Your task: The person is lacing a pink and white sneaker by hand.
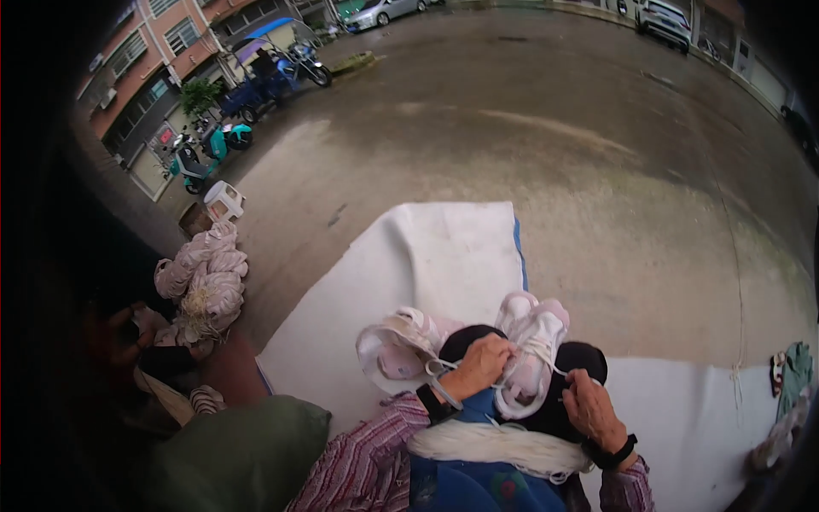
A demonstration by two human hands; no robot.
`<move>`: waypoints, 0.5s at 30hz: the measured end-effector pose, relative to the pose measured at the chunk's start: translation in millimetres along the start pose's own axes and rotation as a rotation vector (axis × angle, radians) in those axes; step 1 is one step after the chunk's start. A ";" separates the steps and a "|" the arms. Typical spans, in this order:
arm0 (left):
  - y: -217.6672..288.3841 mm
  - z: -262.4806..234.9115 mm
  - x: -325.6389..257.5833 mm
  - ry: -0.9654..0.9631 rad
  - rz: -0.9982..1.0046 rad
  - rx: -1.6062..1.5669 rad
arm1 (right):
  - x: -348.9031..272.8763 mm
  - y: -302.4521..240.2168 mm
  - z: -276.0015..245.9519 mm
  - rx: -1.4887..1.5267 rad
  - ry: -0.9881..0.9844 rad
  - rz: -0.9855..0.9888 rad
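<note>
A pink and white sneaker [529,375] rests across my knees, its toe pointing away and its opening toward me. White shoelace [539,348] runs through its eyelets. My left hand [485,365] is closed at the sneaker's left side, pinching a lace by the eyelets. On the other side my right hand [591,411] is closed on a lace end drawn out to the right. A thick bundle of white laces [503,448] lies over my lap on a blue apron [478,486]. Left of my knees sit more pink and white sneakers [397,350], with a loose lace loop beside my left wrist.
White sheeting [461,247] spreads on the concrete ground ahead and to both sides. Tied pale bundles [213,273] and a white stool [224,200] stand left. A dark green sack [239,448] is near my left arm. Scooters [205,149], a blue tricycle [273,72] and cars are farther off.
</note>
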State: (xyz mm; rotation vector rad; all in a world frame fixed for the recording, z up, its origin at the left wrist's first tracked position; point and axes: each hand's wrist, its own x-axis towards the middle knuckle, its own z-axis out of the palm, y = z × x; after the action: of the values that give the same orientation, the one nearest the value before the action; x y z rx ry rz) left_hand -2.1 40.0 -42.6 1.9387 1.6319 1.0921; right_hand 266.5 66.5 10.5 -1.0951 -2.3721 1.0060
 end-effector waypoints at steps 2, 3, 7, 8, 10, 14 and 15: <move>3.6 -5.2 1.1 -0.117 -0.184 0.002 | -1.7 8.4 4.8 0.001 0.076 -0.163; 5.8 -10.8 6.9 -0.175 -0.414 -0.201 | 2.2 10.4 6.3 0.000 0.084 -0.120; 7.6 -16.0 10.2 -0.135 -0.531 -0.281 | 6.1 6.3 6.9 0.095 0.023 -0.049; 8.5 -11.9 12.8 -0.148 -0.545 -0.296 | 4.3 9.0 7.6 0.105 0.000 -0.054; 9.1 -6.4 15.8 -0.160 -0.577 -0.328 | -1.6 15.6 9.8 0.129 -0.028 -0.061; 5.2 -5.8 11.0 -0.146 -0.662 -0.475 | 3.7 5.0 13.5 0.239 0.140 0.037; 3.8 -5.1 9.1 -0.149 -0.668 -0.477 | 7.2 4.4 16.7 0.241 0.136 0.042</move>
State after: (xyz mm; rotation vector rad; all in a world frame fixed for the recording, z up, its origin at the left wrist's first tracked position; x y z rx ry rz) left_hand -3.2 46.7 -33.9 1.0307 1.5733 0.9142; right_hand 254.9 66.3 -4.1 -1.0884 -2.0671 1.1579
